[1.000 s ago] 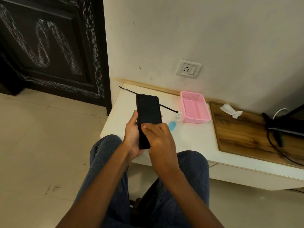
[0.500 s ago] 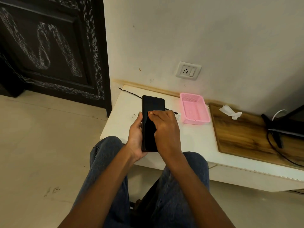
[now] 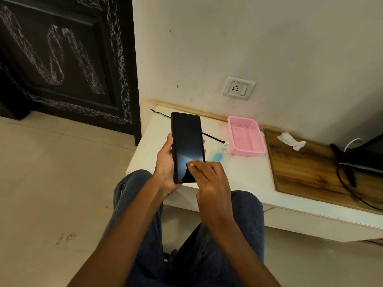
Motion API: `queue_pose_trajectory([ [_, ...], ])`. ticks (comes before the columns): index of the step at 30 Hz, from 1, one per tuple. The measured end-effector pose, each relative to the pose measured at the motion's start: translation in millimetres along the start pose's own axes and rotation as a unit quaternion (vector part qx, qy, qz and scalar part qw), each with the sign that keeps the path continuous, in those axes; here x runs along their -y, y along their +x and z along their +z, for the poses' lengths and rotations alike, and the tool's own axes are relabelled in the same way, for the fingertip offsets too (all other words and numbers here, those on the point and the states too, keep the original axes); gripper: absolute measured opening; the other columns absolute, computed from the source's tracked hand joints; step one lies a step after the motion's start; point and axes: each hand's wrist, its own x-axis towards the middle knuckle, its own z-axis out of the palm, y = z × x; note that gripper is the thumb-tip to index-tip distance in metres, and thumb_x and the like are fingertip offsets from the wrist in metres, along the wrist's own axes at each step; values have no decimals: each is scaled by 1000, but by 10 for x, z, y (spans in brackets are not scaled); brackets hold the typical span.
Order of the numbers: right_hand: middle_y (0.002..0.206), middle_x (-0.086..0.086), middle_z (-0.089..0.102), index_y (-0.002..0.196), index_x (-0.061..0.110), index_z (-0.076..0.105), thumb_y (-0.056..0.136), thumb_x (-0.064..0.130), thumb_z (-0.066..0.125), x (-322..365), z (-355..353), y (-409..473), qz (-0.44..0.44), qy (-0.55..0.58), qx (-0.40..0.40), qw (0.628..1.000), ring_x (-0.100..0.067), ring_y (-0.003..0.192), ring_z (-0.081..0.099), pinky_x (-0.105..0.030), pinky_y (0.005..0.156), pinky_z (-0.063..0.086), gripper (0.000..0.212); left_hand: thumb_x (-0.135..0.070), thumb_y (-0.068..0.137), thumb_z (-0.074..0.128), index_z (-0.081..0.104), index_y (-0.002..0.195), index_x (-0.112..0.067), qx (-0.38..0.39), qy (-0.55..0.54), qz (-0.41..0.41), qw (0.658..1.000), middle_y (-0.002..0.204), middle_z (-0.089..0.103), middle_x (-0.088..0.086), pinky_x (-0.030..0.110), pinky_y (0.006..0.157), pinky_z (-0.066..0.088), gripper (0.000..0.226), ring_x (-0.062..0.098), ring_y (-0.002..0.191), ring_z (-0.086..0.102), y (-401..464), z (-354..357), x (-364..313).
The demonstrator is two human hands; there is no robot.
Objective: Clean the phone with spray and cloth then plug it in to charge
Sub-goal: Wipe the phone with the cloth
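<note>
My left hand [image 3: 165, 170] holds a black phone [image 3: 186, 141] upright over the white table's [image 3: 244, 179] front edge, with its dark screen facing me. The fingertips of my right hand [image 3: 211, 183] press what looks like a small dark cloth [image 3: 189, 172] against the lower right of the screen. A clear spray bottle [image 3: 219, 154] with blue liquid lies on the table just right of the phone. Behind the phone, a black charging cable [image 3: 213, 137] runs across the table, its plug end near the bottle. A white wall socket [image 3: 239, 88] sits above the table.
A pink plastic basket [image 3: 246, 150] stands near the wall, right of the bottle. A crumpled white tissue [image 3: 290, 139] lies on a wooden board [image 3: 306, 172] further right, beside black cables [image 3: 348, 175]. A dark door [image 3: 62, 59] is at left. My knees are below the table edge.
My right hand slid up the screen to its upper part, then back down to the lower end. The spray bottle, hidden by the hand half a second ago, shows again.
</note>
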Motion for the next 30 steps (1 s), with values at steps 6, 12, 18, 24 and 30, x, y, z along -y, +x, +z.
queue_pose_trajectory([
  [6, 100, -17, 69, 106, -5, 67, 73, 3, 52, -98, -97, 451, -1, -36, -31, 999, -33, 88, 61, -35, 71, 56, 37, -64, 88, 42, 74, 107, -18, -22, 47, -16, 999, 104, 73, 10, 39, 82, 58, 58, 25, 92, 71, -1, 99, 64],
  [12, 104, -17, 68, 108, -5, 66, 69, -4, 50, -139, -69, 475, -9, -41, -44, 998, -33, 93, 60, -34, 76, 55, 42, -66, 88, 38, 79, 91, -25, -17, 72, -16, 997, 93, 76, 6, 35, 70, 60, 57, 22, 84, 73, 10, 52, 66],
  [18, 97, -15, 69, 100, -2, 69, 52, -26, 66, -161, 2, 1, -38, -3, -34, 999, -26, 94, 60, -36, 80, 50, 53, -64, 90, 35, 69, 114, -13, -29, 53, 6, 998, 133, 55, 23, 55, 112, 30, 65, 37, 115, 54, 14, 4, -6],
  [24, 102, -13, 67, 108, 3, 67, 74, -16, 60, -249, -10, 124, 22, 23, -74, 997, -14, 96, 55, -20, 89, 46, 39, -64, 90, 37, 76, 102, -19, -12, 75, 1, 997, 113, 68, 16, 47, 101, 44, 61, 32, 103, 62, 7, 73, 12],
  [30, 104, -17, 68, 108, -5, 65, 55, -24, 69, -338, -90, 478, 16, -11, -59, 998, -35, 94, 60, -40, 78, 56, 57, -63, 92, 32, 79, 83, -32, 4, 102, -3, 995, 86, 77, 0, 30, 65, 59, 57, 17, 76, 73, 2, 92, 72],
])
